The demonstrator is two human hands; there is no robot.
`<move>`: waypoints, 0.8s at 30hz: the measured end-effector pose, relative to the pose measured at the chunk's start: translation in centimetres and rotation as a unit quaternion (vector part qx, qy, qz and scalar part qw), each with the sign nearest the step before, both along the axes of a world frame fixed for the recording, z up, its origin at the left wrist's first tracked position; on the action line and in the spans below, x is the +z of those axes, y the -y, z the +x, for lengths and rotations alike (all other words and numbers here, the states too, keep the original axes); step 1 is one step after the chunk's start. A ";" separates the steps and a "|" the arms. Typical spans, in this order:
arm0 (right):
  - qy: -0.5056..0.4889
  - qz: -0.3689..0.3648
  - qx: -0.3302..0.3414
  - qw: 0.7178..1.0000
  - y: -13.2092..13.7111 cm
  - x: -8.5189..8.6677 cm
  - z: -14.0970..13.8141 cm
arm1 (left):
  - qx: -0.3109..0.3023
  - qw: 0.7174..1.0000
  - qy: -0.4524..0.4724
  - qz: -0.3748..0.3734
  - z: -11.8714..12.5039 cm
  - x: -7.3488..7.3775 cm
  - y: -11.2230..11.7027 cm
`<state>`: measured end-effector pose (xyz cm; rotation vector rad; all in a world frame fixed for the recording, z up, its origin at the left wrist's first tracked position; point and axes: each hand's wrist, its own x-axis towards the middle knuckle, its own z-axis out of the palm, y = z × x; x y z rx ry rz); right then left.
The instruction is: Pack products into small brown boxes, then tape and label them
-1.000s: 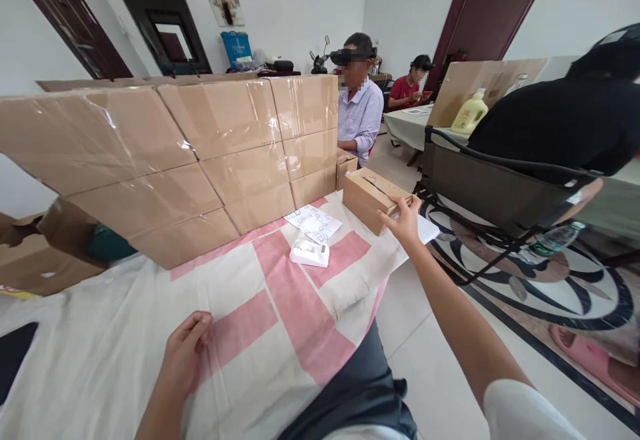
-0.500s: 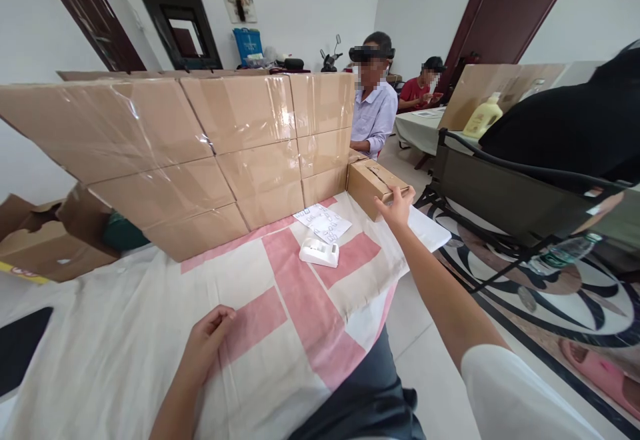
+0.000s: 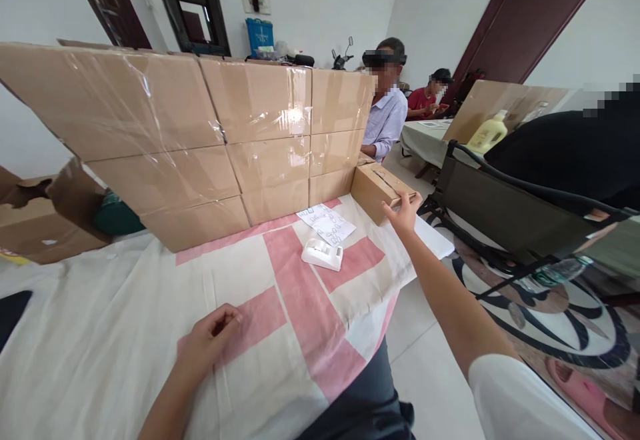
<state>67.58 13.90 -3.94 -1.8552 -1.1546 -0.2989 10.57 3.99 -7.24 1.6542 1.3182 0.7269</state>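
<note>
My right hand [image 3: 404,212] reaches out to the right and grips the near end of a small brown cardboard box [image 3: 373,195], with thumb and fingers set apart on it. The box lies at the table's right edge with a slit along its top. My left hand [image 3: 213,335] rests on the pink and white tablecloth [image 3: 293,270], its fingers curled and thumb against them, with nothing visible inside. Between the hands sit a white tape dispenser [image 3: 323,254] and a sheet of paper with printed shapes [image 3: 327,224].
A wall of taped cardboard boxes [image 3: 267,133] stands along the table's far side. White sheets [image 3: 434,237] lie beside the small box. An open carton [image 3: 47,227] is at left, a folding chair [image 3: 505,210] at right. A person in a light shirt [image 3: 387,120] sits beyond.
The view has turned slightly, shifting the small box, dispenser and paper a little to the right in the picture. My right hand stays on the box; my left hand remains curled on the cloth.
</note>
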 end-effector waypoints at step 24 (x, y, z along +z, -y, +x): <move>-0.018 -0.016 -0.028 0.999 1.2 1.1 -1.2 | -0.047 0.999 0.007 0.004 0.5 0.3 0.5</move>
